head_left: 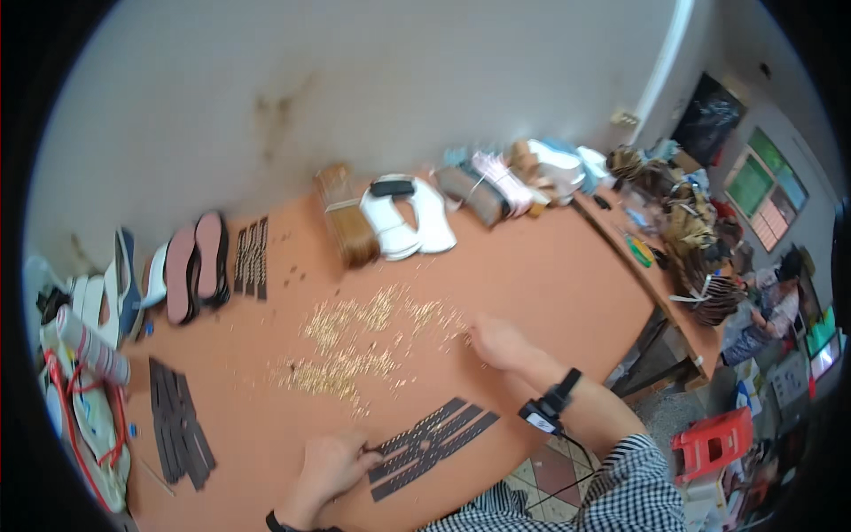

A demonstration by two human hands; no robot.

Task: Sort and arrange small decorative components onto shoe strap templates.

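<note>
My left hand (335, 463) rests on the tabletop with curled fingers, its thumb at the left end of several dark perforated strips (434, 448). Small gold-coloured pieces sit along part of these strips. Further up and to the right, my right hand (503, 344) reaches to the edge of a scatter of tiny gold-coloured metal pieces (341, 372). Its fingertips are pinched together there; whatever is between them is too small to make out. A black device is strapped to the right wrist.
Left are dark strips (177, 426), pink insoles (182, 270) and finished studded strips (252, 257). White sole-shaped pieces (434, 217) and a brown bundle (346, 217) lie along the wall. A cluttered side table (643, 266), red stool (714, 443) and another person (773, 306) are on the right.
</note>
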